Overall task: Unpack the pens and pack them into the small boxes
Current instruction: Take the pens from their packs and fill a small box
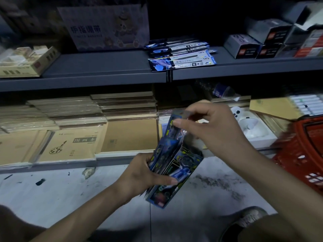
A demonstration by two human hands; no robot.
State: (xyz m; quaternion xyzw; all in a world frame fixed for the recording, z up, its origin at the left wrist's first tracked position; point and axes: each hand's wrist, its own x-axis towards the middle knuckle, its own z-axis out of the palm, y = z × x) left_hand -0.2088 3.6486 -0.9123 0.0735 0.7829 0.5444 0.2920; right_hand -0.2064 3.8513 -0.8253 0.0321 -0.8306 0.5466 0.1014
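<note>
Upper shelf (104, 67) spans the 12 o'clock band. A loose stack of blue pen packets (181, 60) lies on it at 12 to 1 o'clock, none of them boxed. Grey boxes (242, 47) are piled at 2 o'clock, well apart from the hands. Red basket (300, 154) sits at 3 o'clock.

Just toward 5 o'clock from centre is a blue printed box (180, 170), tilted, its top end open, held above the floor. Left hand (145, 175) grips it from the 9 o'clock side, fingers curled round its lower half and thumb across the face. Some packets seem to stand inside.

Right hand (215, 130), at 1 o'clock of the box, has its fingers (185, 123) pinching the top of one packet (174, 131), which stands partly in the mouth. The view is blurred, so this is probably a packet going in, though it could be coming out.

Judgement: mid-task. This box looks partly filled, and the shelf stack is left to pack.
</note>
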